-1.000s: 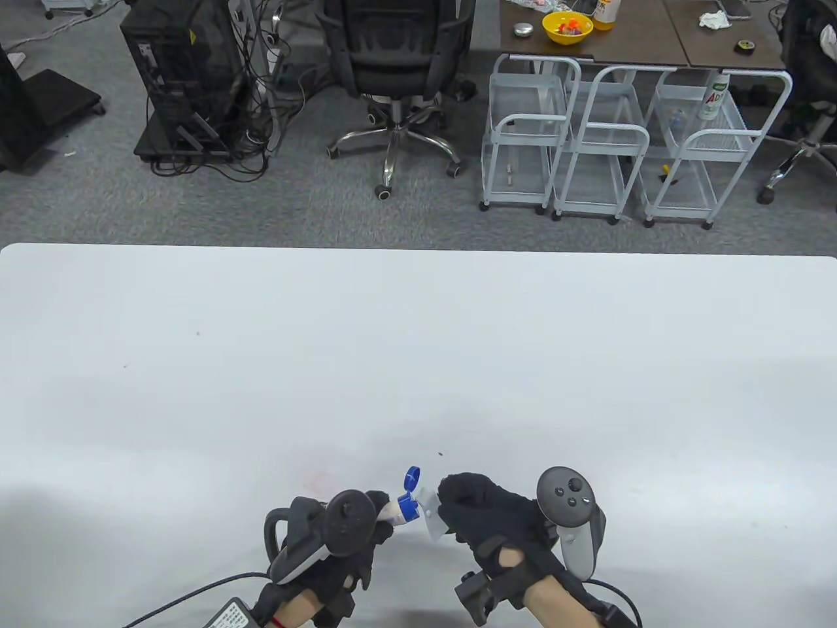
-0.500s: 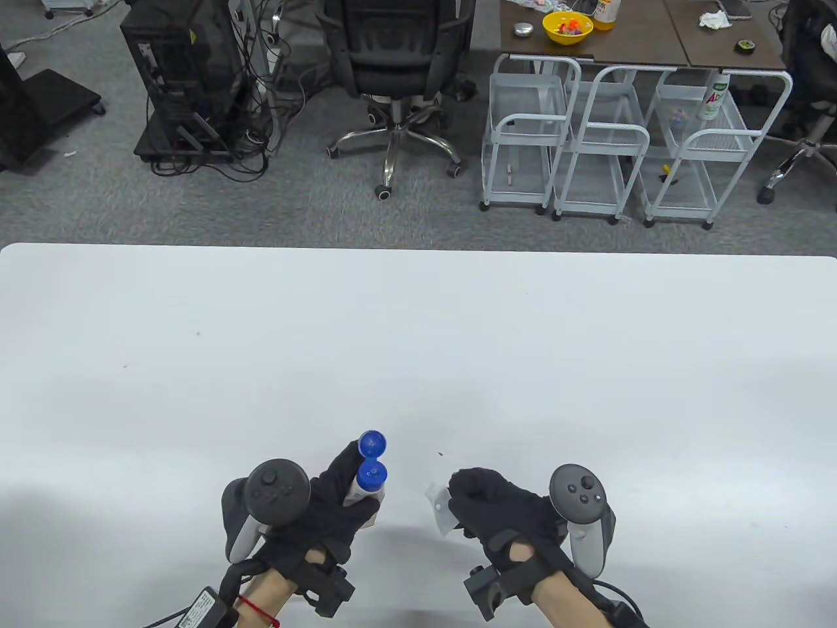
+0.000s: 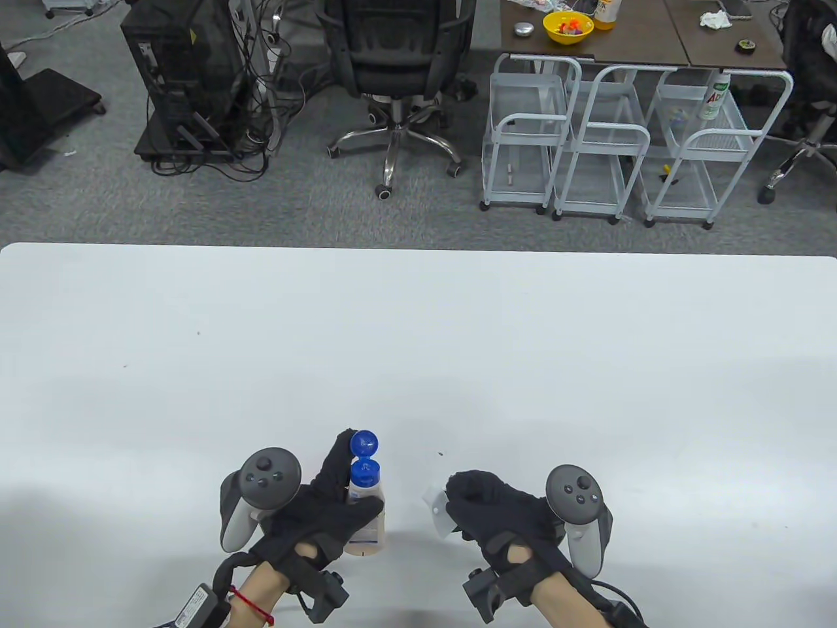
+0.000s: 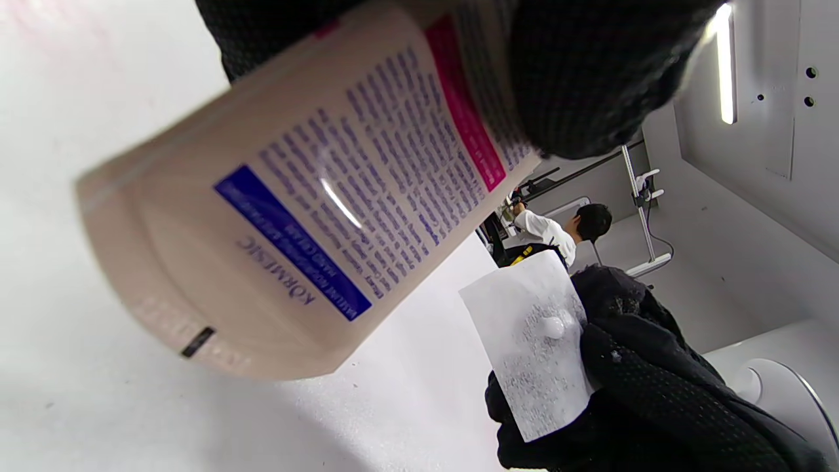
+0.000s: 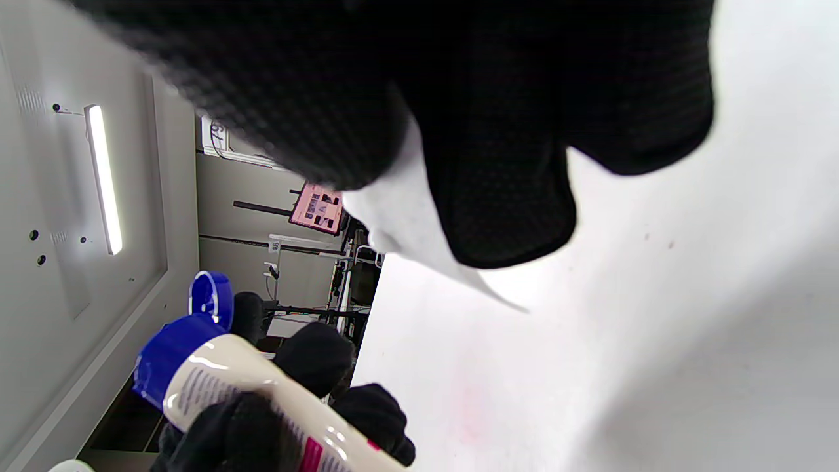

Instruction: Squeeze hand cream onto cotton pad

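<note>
My left hand grips a cream-coloured hand cream tube, held nearly upright above the white table, near its front edge. Its blue flip cap stands open. The tube fills the left wrist view and shows in the right wrist view. My right hand pinches a white square cotton pad a little to the right of the tube. In the left wrist view the pad carries a small blob of cream. The pad also shows under my fingers in the right wrist view.
A faint pink stain marks the table between the hands. Beyond the far table edge stand an office chair, a computer tower and white wire carts.
My left hand has swung the tube away from the pad and turned it from pointing at the pad to nearly upright, cap uppermost. My right hand has kept the pad almost in place.
</note>
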Available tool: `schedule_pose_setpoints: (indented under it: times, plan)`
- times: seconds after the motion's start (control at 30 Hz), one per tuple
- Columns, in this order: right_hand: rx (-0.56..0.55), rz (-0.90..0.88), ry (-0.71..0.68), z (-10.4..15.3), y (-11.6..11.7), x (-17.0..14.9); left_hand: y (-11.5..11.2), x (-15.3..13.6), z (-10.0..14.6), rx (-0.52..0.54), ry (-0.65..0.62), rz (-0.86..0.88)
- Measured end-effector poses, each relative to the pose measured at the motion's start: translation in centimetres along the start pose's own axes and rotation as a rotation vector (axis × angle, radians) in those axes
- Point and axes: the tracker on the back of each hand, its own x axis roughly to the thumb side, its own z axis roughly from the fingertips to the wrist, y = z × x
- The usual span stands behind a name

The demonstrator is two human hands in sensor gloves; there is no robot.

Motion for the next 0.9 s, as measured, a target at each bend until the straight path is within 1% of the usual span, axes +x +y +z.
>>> schedule_pose_setpoints:
  times: [0.17, 0.23, 0.37, 0.47, 0.53, 0.7, 0.77, 0.87, 0.9]
  plan:
    - [0.000, 0.003, -0.003, -0.04, 0.03, -0.04, -0.09, -0.16, -0.10, 0.010, 0.004, -0.009]
    - [-0.001, 0.002, -0.002, -0.05, 0.02, -0.04, -0.01, -0.17, -0.09, 0.042, 0.005, -0.029]
    - [-0.003, 0.002, -0.003, -0.09, 0.00, -0.04, 0.12, -0.31, -0.23, 0.015, -0.016, -0.015]
    - [-0.004, 0.005, -0.003, -0.13, -0.02, -0.07, 0.36, -0.32, -0.25, 0.054, -0.015, -0.030]
    - [-0.004, 0.004, -0.003, -0.14, -0.02, -0.07, 0.52, -0.34, -0.29, 0.060, -0.029, -0.041]
    - [-0.004, 0.007, -0.007, -0.18, -0.07, -0.06, 0.75, -0.32, -0.22, 0.104, -0.010, -0.054]
    - [-0.006, 0.007, -0.008, -0.21, -0.10, -0.06, 0.75, -0.30, -0.28, 0.088, -0.017, -0.064]
    - [-0.015, 0.017, -0.018, -0.42, -0.35, -0.03, 0.74, -0.25, -0.29, 0.104, -0.010, -0.075]
    - [-0.023, 0.023, -0.026, -0.59, -0.60, -0.01, 0.75, -0.12, -0.39, 0.094, -0.006, -0.092]
